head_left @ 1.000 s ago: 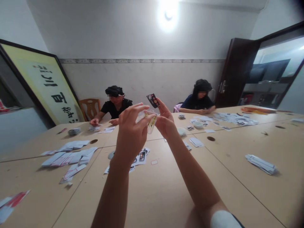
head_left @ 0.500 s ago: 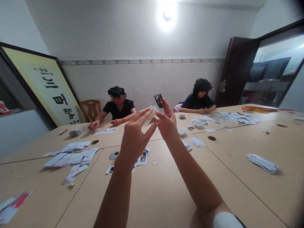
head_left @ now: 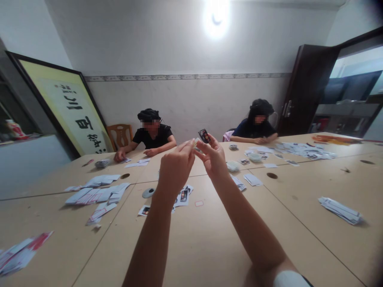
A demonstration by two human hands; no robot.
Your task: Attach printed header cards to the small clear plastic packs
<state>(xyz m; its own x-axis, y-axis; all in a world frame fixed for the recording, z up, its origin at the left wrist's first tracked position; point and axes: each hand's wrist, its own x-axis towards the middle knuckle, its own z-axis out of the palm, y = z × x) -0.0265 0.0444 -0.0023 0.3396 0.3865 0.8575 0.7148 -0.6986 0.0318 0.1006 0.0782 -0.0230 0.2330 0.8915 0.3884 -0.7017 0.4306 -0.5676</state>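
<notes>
Both hands are raised over the middle of the table and meet at the fingertips. My right hand (head_left: 213, 154) holds a small dark printed card (head_left: 204, 136) upright between its fingers. My left hand (head_left: 177, 162) is closed, its fingers pinching a small pale, clear-looking item (head_left: 196, 144) that my right fingertips also touch; most of it is hidden. Below the hands, several printed cards (head_left: 183, 196) lie partly behind my left forearm, beside a round grey disc (head_left: 148, 193).
Stacks of white paper slips (head_left: 97, 194) lie on the table (head_left: 209, 243) at left, and a bundle (head_left: 340, 210) at right. Two people (head_left: 153, 137) sit across, handling papers. More cards and clear packets (head_left: 255, 158) lie at the back right.
The left fingers have drawn in closer round the pale item, which shows less now. The card sits lower between the right fingers. The whole view has shifted slightly.
</notes>
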